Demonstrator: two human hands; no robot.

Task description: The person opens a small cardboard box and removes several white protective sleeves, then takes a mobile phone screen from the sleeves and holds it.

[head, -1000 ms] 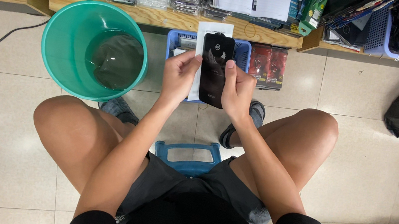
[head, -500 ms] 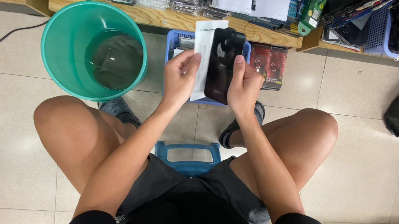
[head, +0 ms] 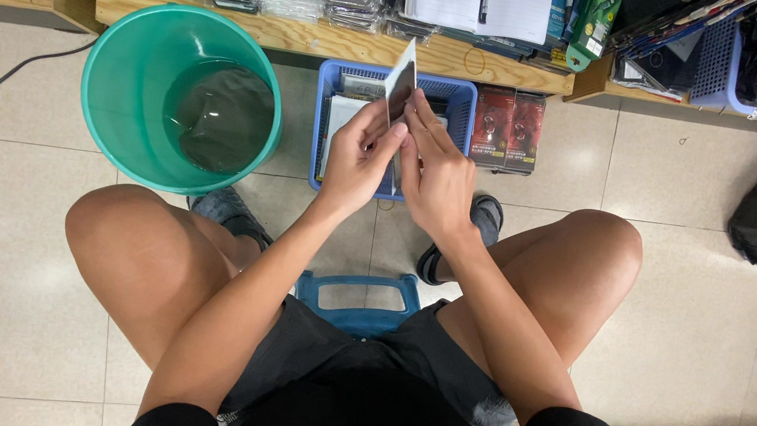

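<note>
- Left hand (head: 359,154) and right hand (head: 436,167) are together, both pinching a thin packet (head: 401,83), edge-on.
- Packet sits over the blue basket (head: 456,104) at twelve o'clock.
- Green bucket (head: 110,115) stands at ten o'clock.
</note>
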